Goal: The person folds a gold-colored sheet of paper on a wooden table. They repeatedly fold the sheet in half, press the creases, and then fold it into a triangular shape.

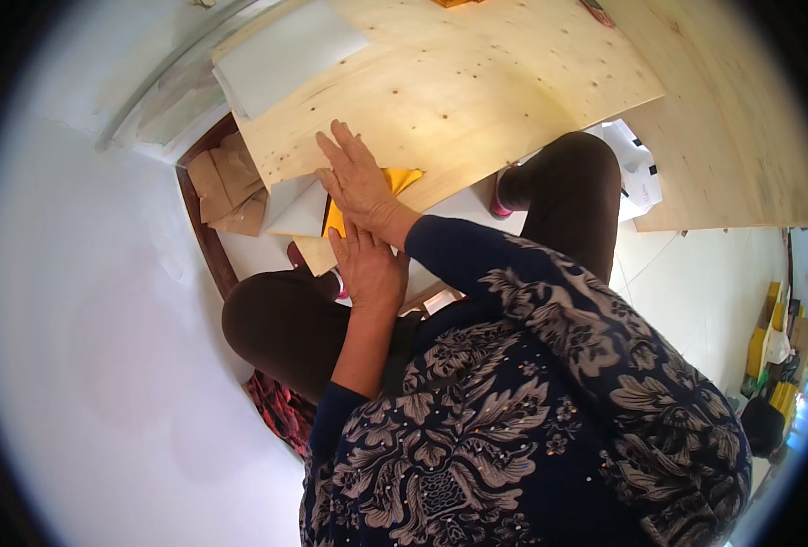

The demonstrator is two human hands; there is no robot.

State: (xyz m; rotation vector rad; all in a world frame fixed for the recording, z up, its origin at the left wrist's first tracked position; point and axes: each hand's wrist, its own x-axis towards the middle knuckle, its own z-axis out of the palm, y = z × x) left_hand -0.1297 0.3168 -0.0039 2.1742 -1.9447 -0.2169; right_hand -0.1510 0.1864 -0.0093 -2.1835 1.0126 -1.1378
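Observation:
A yellow-orange piece [406,179], paper-like and partly hidden, lies near the front left edge of the wooden board. Across it rests my right hand [360,178], palm down, with its fingers stretched out and apart. My left hand [374,273] is just nearer to me, its fingers extended and reaching the yellow piece's near edge, close under the right wrist. A white sheet [296,211] with a dark edge sits to the left, touching the yellow piece. Most of the yellow piece is covered by my hands, so its full shape is hidden.
The plywood board [495,91] spans the view ahead, with a stack of white sheets [285,56] at its far left. Brown paper pieces [228,185] lie beyond its left edge. A white bag [637,169] is below its right side; yellow things [764,337] stand far right.

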